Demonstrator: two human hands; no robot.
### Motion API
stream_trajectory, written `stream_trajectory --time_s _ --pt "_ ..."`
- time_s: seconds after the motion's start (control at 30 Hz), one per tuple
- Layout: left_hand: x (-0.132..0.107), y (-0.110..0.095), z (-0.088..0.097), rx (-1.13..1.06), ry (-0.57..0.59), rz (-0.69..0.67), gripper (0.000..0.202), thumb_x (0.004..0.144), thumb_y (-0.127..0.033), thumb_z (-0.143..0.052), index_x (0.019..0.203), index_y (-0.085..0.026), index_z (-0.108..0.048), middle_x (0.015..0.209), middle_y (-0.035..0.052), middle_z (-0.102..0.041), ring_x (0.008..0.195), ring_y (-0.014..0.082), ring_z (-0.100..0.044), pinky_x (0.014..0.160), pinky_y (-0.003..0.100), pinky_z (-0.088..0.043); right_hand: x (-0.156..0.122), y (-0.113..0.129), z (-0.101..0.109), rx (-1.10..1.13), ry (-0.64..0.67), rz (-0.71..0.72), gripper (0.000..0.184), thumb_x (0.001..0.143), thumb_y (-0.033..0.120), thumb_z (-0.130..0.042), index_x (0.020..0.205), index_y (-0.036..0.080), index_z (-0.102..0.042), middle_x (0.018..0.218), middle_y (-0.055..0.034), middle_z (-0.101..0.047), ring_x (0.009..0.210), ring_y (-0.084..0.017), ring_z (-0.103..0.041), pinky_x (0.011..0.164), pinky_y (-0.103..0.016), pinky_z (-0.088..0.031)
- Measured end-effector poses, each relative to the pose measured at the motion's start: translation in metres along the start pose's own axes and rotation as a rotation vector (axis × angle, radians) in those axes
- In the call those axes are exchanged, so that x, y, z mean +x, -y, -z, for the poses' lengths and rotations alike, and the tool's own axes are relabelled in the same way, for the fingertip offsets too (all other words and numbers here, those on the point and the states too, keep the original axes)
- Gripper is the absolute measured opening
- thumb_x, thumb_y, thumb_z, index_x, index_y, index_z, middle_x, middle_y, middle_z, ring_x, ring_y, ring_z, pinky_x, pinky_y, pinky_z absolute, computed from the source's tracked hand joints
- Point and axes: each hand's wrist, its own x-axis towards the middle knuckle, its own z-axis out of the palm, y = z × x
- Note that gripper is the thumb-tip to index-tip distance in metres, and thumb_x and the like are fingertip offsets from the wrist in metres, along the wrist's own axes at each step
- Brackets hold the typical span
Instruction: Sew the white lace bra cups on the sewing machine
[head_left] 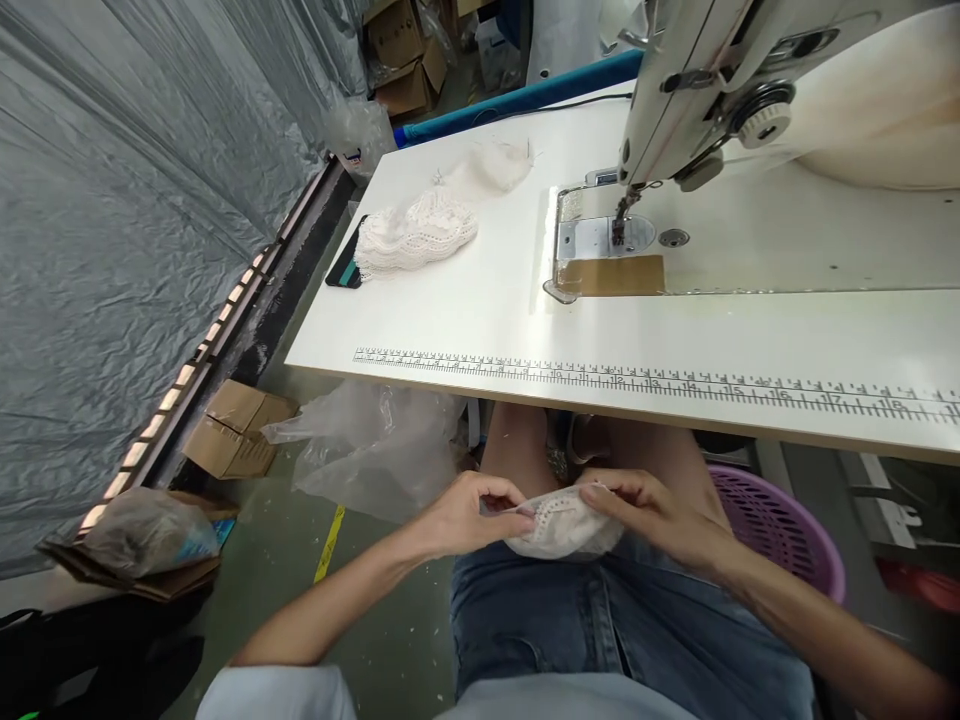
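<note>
Over my lap, below the table edge, both hands hold a small white lace piece point(559, 525). My left hand point(469, 515) pinches its left edge with curled fingers. My right hand point(649, 510) grips its upper right side, fingers wrapped over the fabric. The piece rests on my blue jeans point(600, 620). On the white sewing table point(487, 310) lies a stack of white lace pieces point(416, 235) on a dark card, with looser white fabric point(495, 165) behind it. The sewing machine point(720, 90) stands at the upper right, its needle point(620, 225) over the metal plate.
A printed ruler strip point(652, 385) runs along the table's front edge. A purple plastic basket point(780, 530) sits at my right knee. Clear plastic bags point(367, 445) and cardboard boxes point(232, 430) lie on the floor to the left, beside a grey tarp wall point(112, 220).
</note>
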Motion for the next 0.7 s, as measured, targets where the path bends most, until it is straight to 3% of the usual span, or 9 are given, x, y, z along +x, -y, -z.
stream_trajectory --time_s 0.13,0.33,0.5,0.7 --pt "-0.001 -0.005 0.003 -0.005 0.084 -0.020 0.028 0.085 -0.035 -0.055 0.078 -0.011 -0.065 0.066 0.0006 -0.055 0.062 0.0086 -0.043 0.057 0.020 -0.033 -0.009 -0.004 0.007 0.071 0.051 -0.055 0.041 0.082 0.054 -0.055 0.075 0.015 -0.066 0.070 -0.0019 -0.059 0.068 -0.015 -0.052 0.064 -0.027 -0.039" --pt "0.001 -0.013 0.000 -0.036 0.118 0.001 0.025 0.082 -0.033 -0.059 0.076 -0.010 -0.066 0.070 0.0027 -0.060 0.065 0.0098 -0.048 0.061 0.019 -0.037 -0.012 0.000 0.007 0.091 0.159 -0.093 0.039 0.076 0.051 -0.064 0.089 0.014 -0.068 0.078 -0.0027 -0.063 0.073 -0.015 -0.055 0.065 -0.026 -0.040" --pt "0.003 -0.019 -0.001 0.046 0.112 0.040 0.022 0.081 -0.032 -0.060 0.079 -0.012 -0.070 0.068 0.0019 -0.063 0.062 0.0092 -0.050 0.058 0.018 -0.037 -0.007 0.005 -0.002 0.083 0.114 -0.093 0.037 0.068 0.049 -0.071 0.074 0.013 -0.067 0.065 0.0001 -0.059 0.064 -0.013 -0.052 0.060 -0.025 -0.040" --pt "0.004 -0.007 0.001 0.033 0.184 0.062 0.022 0.073 -0.032 -0.069 0.084 -0.014 -0.074 0.075 0.0045 -0.071 0.068 0.0132 -0.059 0.063 0.020 -0.044 -0.011 0.000 0.005 0.075 0.090 -0.112 0.034 0.068 0.046 -0.072 0.075 0.013 -0.070 0.070 -0.0026 -0.064 0.069 -0.016 -0.057 0.065 -0.027 -0.044"
